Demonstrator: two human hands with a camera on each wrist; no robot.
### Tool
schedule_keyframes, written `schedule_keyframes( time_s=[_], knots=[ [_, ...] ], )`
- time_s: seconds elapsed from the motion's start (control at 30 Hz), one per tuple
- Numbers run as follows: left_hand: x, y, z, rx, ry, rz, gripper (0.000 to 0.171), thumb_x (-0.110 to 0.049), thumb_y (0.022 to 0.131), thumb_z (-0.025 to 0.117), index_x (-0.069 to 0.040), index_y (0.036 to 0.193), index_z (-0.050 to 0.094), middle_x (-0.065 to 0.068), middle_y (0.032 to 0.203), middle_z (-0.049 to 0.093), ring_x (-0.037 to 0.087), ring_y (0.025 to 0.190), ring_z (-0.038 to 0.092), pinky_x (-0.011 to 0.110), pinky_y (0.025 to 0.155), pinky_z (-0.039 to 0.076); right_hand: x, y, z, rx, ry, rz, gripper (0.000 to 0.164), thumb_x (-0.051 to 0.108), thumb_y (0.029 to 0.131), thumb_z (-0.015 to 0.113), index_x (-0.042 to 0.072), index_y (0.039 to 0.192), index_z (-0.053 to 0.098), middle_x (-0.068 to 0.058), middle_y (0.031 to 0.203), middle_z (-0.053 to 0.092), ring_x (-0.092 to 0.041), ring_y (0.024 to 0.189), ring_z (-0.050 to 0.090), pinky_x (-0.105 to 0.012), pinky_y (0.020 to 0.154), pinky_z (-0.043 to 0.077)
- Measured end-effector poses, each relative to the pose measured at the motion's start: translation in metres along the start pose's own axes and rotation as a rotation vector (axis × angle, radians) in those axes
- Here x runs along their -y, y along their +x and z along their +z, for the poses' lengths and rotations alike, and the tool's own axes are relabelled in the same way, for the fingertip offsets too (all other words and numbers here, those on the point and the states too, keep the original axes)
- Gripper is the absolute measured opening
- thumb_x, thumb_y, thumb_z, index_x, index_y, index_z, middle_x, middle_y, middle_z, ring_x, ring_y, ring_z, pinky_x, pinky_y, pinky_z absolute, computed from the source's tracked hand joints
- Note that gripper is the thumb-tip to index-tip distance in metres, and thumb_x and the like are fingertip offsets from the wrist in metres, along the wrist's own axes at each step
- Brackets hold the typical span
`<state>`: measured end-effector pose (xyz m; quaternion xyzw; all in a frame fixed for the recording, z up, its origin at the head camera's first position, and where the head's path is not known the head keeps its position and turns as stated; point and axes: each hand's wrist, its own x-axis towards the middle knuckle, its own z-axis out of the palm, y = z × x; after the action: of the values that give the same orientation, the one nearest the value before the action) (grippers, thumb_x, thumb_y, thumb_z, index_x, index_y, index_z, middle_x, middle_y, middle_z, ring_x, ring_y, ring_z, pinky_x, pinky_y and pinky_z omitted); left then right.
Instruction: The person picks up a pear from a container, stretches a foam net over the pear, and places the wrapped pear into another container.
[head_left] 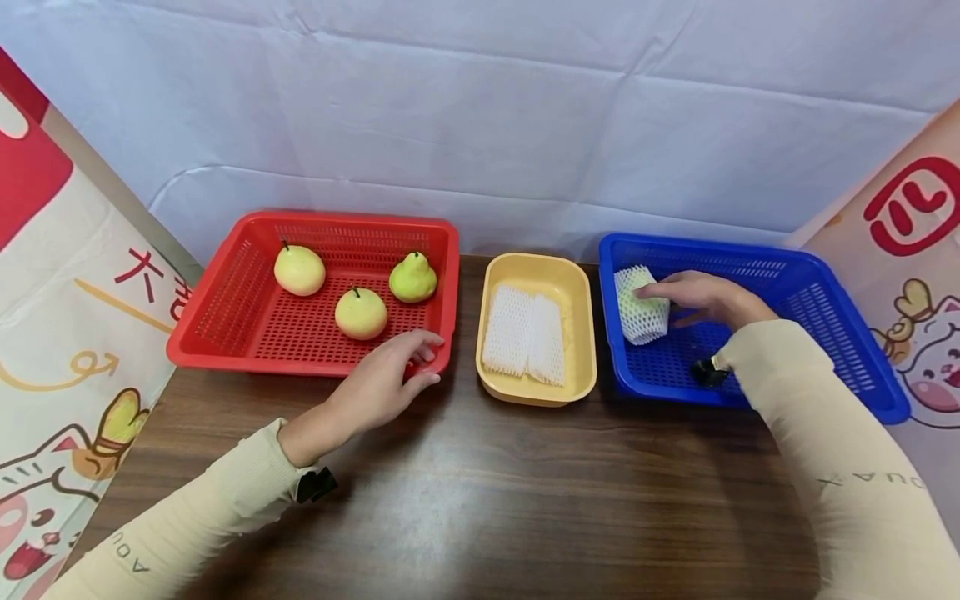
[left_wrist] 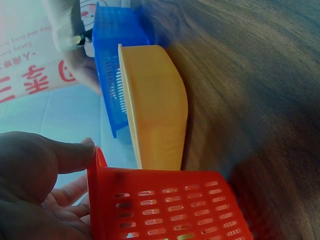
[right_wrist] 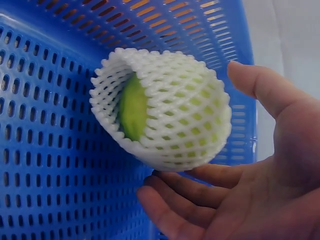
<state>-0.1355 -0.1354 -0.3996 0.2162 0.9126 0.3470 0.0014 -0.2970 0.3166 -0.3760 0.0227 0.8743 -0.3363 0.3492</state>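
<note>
A green fruit in a white foam net sleeve (right_wrist: 185, 112) lies in the blue basket (head_left: 750, 250), against its left side. Around it, the right hand (head_left: 701, 297) is spread; in the right wrist view the thumb stands apart from the net and the fingers are just beneath it. Whether the fingers touch it, I cannot tell. At the right front corner of the red basket (head_left: 315, 367), the left hand (head_left: 386, 379) is loosely bent, with the rim between thumb and fingers and nothing lifted. Inside that basket are two round yellow pears (head_left: 300, 270) and one green pear (head_left: 412, 277).
Between the two baskets stands a yellow tray (head_left: 581, 350) with white foam net sleeves (head_left: 507, 331) lying flat in it. All three containers stand on a dark wooden table (head_left: 525, 500). Behind them hangs a pale cloth (head_left: 480, 125).
</note>
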Motion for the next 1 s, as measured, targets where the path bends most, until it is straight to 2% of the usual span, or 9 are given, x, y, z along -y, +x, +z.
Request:
schedule_keyframes(
  time_s=[0.13, 0.3, 0.43, 0.57, 0.7, 0.87, 1.0],
  knots=[
    [0.000, 0.001, 0.000, -0.001, 0.000, 0.001, 0.039, -0.011, 0.093, 0.076, -0.004, 0.128, 0.061, 0.007, 0.106, 0.068, 0.021, 0.101, 0.064, 0.040, 0.090, 0.053, 0.003, -0.009, -0.006, -0.001, 0.001, -0.006, 0.095, 0.052, 0.102, 0.054, -0.015, 0.155, 0.011, -0.039, 0.159, 0.016, -0.054, 0.145, 0.022, -0.061, 0.110, 0.038],
    [0.000, 0.000, 0.000, -0.007, 0.004, 0.003, 0.039, -0.012, 0.093, 0.076, -0.004, 0.128, 0.061, 0.007, 0.106, 0.068, 0.020, 0.101, 0.064, 0.040, 0.090, 0.053, 0.009, -0.021, -0.010, -0.028, -0.011, -0.038, 0.096, 0.048, 0.104, 0.053, -0.017, 0.154, 0.002, -0.043, 0.156, 0.012, -0.056, 0.143, 0.024, -0.062, 0.110, 0.036],
    [0.000, 0.000, -0.001, -0.004, 0.006, 0.002, 0.039, -0.011, 0.093, 0.075, -0.004, 0.128, 0.061, 0.007, 0.106, 0.068, 0.021, 0.101, 0.064, 0.040, 0.090, 0.053, 0.017, -0.033, -0.007, -0.097, -0.101, -0.056, 0.097, 0.047, 0.104, 0.053, -0.018, 0.153, 0.000, -0.045, 0.155, 0.011, -0.057, 0.138, 0.033, -0.063, 0.107, 0.040],
    [0.001, 0.001, -0.001, -0.003, 0.006, -0.002, 0.040, -0.012, 0.093, 0.075, -0.003, 0.129, 0.060, 0.008, 0.107, 0.068, 0.021, 0.101, 0.064, 0.040, 0.090, 0.053, 0.025, -0.048, -0.002, -0.207, -0.306, -0.072, 0.087, 0.047, 0.103, 0.053, -0.021, 0.149, 0.024, -0.045, 0.147, 0.028, -0.058, 0.128, 0.044, -0.065, 0.100, 0.042],
    [0.001, 0.001, -0.001, -0.002, 0.004, -0.004, 0.041, -0.012, 0.093, 0.075, -0.003, 0.130, 0.060, 0.007, 0.107, 0.068, 0.021, 0.101, 0.064, 0.040, 0.090, 0.053, 0.031, -0.065, 0.005, -0.290, -0.466, -0.119, 0.067, 0.042, 0.101, 0.057, -0.017, 0.133, 0.051, -0.040, 0.133, 0.050, -0.055, 0.118, 0.051, -0.065, 0.092, 0.044],
    [0.001, 0.001, -0.002, -0.001, 0.007, 0.000, 0.040, -0.012, 0.093, 0.075, -0.003, 0.130, 0.060, 0.008, 0.107, 0.068, 0.021, 0.101, 0.065, 0.040, 0.090, 0.053, 0.036, -0.084, 0.020, -0.318, -0.499, -0.218, 0.045, 0.034, 0.100, 0.063, -0.008, 0.116, 0.066, -0.025, 0.111, 0.068, -0.041, 0.100, 0.063, -0.058, 0.082, 0.049],
    [0.000, 0.002, -0.002, 0.001, 0.010, 0.003, 0.040, -0.012, 0.093, 0.075, -0.003, 0.129, 0.060, 0.008, 0.108, 0.068, 0.021, 0.101, 0.065, 0.040, 0.090, 0.053, 0.035, -0.094, 0.036, -0.326, -0.524, -0.268, 0.042, 0.033, 0.097, 0.068, -0.007, 0.112, 0.069, -0.017, 0.101, 0.072, -0.032, 0.091, 0.067, -0.054, 0.079, 0.052]
  ],
)
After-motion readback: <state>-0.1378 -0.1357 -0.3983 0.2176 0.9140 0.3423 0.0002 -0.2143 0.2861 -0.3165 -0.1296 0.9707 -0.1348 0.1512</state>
